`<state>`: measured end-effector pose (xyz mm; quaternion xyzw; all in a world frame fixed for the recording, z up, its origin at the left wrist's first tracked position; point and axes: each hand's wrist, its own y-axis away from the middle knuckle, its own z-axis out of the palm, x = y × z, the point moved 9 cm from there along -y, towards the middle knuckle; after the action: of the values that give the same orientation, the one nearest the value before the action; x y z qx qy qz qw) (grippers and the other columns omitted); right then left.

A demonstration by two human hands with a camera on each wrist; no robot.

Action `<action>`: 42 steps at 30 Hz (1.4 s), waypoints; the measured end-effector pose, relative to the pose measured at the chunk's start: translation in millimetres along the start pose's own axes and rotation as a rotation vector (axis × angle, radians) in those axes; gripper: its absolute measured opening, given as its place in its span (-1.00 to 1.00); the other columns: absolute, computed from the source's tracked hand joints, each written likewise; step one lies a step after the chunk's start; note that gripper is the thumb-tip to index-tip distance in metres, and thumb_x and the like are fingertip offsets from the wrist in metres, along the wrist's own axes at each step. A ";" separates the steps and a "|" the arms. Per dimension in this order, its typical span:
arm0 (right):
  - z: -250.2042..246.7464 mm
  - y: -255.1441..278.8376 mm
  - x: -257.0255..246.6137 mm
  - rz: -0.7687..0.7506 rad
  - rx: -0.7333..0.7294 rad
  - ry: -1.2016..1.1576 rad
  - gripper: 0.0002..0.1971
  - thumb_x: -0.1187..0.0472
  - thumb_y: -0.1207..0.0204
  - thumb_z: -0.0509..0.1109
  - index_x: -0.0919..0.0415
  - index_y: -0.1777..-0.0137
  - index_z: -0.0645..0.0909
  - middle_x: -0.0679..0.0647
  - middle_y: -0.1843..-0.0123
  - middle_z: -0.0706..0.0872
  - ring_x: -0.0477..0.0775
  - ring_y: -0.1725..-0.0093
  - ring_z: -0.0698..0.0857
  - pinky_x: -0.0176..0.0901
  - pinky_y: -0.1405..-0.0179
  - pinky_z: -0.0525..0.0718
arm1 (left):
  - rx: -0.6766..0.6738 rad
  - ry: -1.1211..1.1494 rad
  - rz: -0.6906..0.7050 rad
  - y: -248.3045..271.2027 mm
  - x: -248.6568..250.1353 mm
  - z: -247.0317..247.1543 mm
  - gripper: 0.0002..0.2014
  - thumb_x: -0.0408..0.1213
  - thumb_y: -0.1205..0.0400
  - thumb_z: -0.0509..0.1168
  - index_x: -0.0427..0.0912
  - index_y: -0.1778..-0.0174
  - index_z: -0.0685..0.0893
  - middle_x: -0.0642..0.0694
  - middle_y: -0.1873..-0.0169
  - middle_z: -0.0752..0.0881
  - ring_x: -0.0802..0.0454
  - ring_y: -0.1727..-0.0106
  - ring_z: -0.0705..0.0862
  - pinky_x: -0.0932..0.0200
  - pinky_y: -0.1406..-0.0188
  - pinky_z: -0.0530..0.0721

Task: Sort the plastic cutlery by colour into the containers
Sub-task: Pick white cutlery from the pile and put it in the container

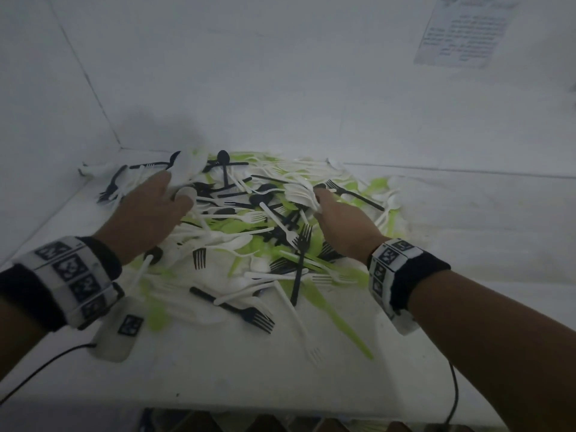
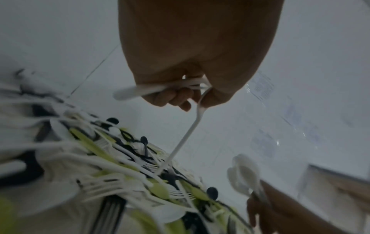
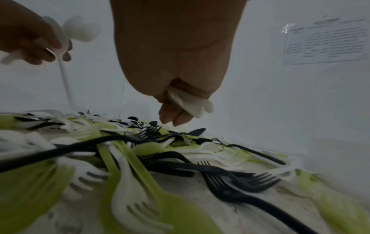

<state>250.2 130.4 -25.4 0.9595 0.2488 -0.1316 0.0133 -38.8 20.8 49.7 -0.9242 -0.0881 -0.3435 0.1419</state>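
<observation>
Still sorting, and judging this to be an early stage: lying mixed on the white table top (image 1: 467,244), in one wide heap, a great many plastic forks and spoons in white, black and light green (image 1: 249,232). Not showing any container in any view, so not possible to tell how much is already put away.

Holding in the left hand (image 1: 146,213) a small bundle of white plastic cutlery (image 2: 160,88), with the fingers (image 2: 174,98) curled firmly round the handles. Hanging down from this fist, one long thin white plastic piece (image 2: 184,137), with its lower end touching or almost touching the heap; hard to tell which.

Gripping in the right hand (image 1: 339,226) a second bundle of white plastic spoons (image 3: 190,102), pressed between thumb and palm, while two fingertips (image 3: 176,118) are reaching down just above the heap, near a black plastic spoon (image 3: 197,131). Apparently gathering more white pieces before carrying them off.

Remaining, as far as visible: nearly everything. Lying untouched, the black forks, for example one long black plastic fork (image 1: 300,260) near the middle, and all the light green pieces, such as the long light green plastic piece (image 1: 336,316) near the front edge. Also many white ones, partly buried under the others.
</observation>
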 end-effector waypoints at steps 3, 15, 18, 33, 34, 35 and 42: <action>-0.5 -5.6 -15.7 -0.059 -0.006 -0.020 -0.75 0.06 -0.85 0.09 0.24 -0.30 0.37 0.13 0.24 0.63 0.30 0.26 0.64 0.11 0.31 0.54 | 0.026 0.347 -0.077 -3.7 0.5 -2.2 -0.85 -0.24 -0.76 0.20 -0.10 0.14 0.42 -0.10 0.21 0.74 -0.01 0.32 0.43 0.02 0.29 0.40; 47.1 -24.1 -120.2 -0.217 -0.190 -0.201 -0.73 -0.03 -0.86 0.06 0.17 -0.12 0.40 0.11 0.16 0.63 0.16 0.18 0.63 0.01 0.27 0.52 | 0.067 0.317 -0.110 16.5 -51.5 -21.8 -0.77 -0.17 -0.84 0.15 -0.27 -0.18 0.59 -0.03 0.42 0.57 0.06 0.32 0.65 0.09 0.20 0.61; 61.0 -27.8 -142.6 -0.251 -0.204 -0.197 -0.77 -0.04 -0.84 0.09 0.12 -0.09 0.37 0.06 0.15 0.61 0.16 0.15 0.63 0.04 0.21 0.54 | 0.071 0.403 -0.213 34.0 -87.5 -29.3 -0.70 -0.19 -0.84 0.17 -0.22 -0.46 0.46 0.03 0.49 0.55 0.00 0.43 0.62 0.14 0.42 0.61; 102.7 -16.3 -227.3 -0.483 -0.321 -0.174 -0.71 -0.22 -0.61 0.45 -0.02 0.10 0.60 -0.12 0.17 0.67 -0.18 0.21 0.58 -0.12 0.24 0.44 | -0.107 -0.210 -0.241 116.8 -150.4 -43.7 -0.68 0.01 -0.81 0.17 -0.03 -0.44 0.48 0.05 0.18 0.72 -0.01 0.19 0.67 0.00 0.13 0.59; 105.2 -15.0 -230.0 -0.490 -0.333 -0.173 -0.70 -0.23 -0.58 0.47 -0.02 0.09 0.62 -0.12 0.18 0.67 -0.21 0.21 0.58 -0.16 0.27 0.44 | -0.098 -0.231 -0.235 118.0 -152.9 -47.7 -0.70 0.02 -0.79 0.21 -0.04 -0.37 0.53 0.06 0.15 0.72 -0.02 0.15 0.66 -0.01 0.09 0.59; 107.3 -14.2 -231.8 -0.489 -0.343 -0.168 -0.70 -0.23 -0.57 0.49 -0.01 0.07 0.64 -0.12 0.20 0.66 -0.22 0.22 0.58 -0.20 0.29 0.44 | -0.116 -0.241 -0.227 119.1 -155.7 -49.1 -0.72 0.03 -0.76 0.27 -0.04 -0.28 0.58 0.08 0.17 0.73 0.01 0.15 0.67 0.02 0.09 0.60; 112.5 -20.3 -221.1 -0.364 -0.417 -0.233 -0.60 -0.12 -0.39 0.70 0.07 0.00 0.63 -0.09 0.20 0.63 -0.12 0.22 0.59 -0.22 0.30 0.46 | -0.340 -0.300 -0.092 143.8 -167.5 -36.1 -0.63 0.24 -0.46 0.55 0.11 0.25 0.55 0.14 0.33 0.67 0.23 0.27 0.61 0.26 0.28 0.46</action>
<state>26.7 33.1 -75.9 0.8541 0.4353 -0.1870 0.2147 -148.8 -137.6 -63.7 -0.9705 -0.0913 -0.2180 -0.0465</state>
